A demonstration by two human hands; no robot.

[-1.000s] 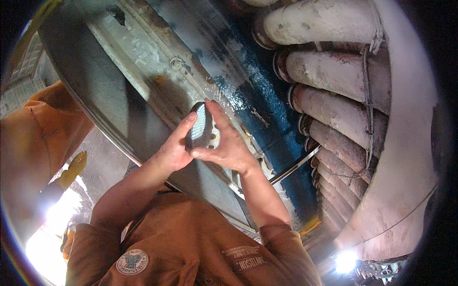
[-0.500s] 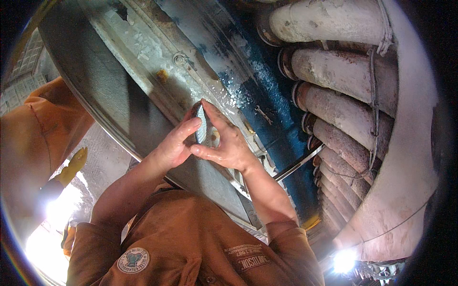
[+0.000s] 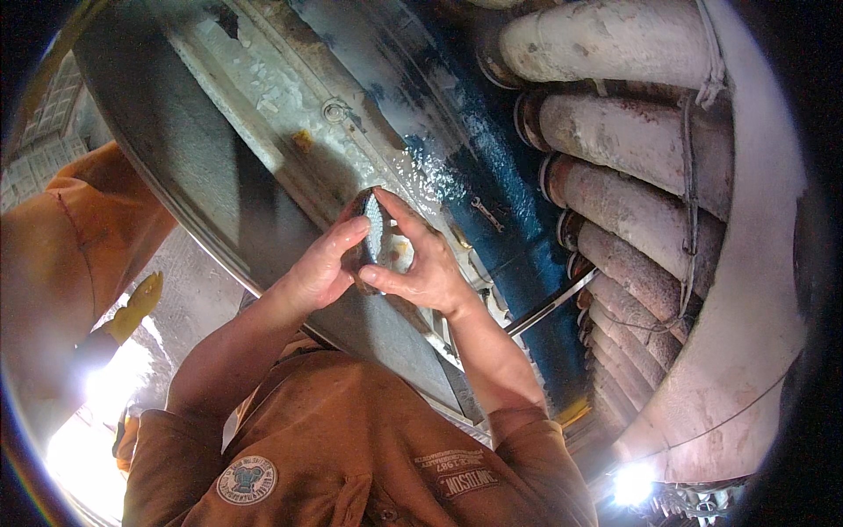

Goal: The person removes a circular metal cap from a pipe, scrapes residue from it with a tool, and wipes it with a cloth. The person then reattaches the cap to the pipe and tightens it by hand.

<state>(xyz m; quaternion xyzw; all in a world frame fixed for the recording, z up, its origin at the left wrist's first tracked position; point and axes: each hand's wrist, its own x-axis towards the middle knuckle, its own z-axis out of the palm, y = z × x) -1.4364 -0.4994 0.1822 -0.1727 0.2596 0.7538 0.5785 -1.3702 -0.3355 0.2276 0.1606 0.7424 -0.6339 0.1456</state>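
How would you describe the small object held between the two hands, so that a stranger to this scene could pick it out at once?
Start at the long grey metal panel running beside the row of pale, rusty pipes. Near its middle, the left hand and right hand meet against it. Pinched between them is a small, dark, rounded piece with a pale ribbed face, the only loose thing there.

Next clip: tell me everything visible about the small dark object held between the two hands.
The small dark rounded object looks flat and roughly oval, seen nearly edge-on, with a pale, glinting, textured face turned right and a dark back. Its material cannot be told for sure. It is held upright against the worn grey metal panel, below a round bolt head. The left hand cups its dark back; the right hand pinches its top and lower edge with fingertips.
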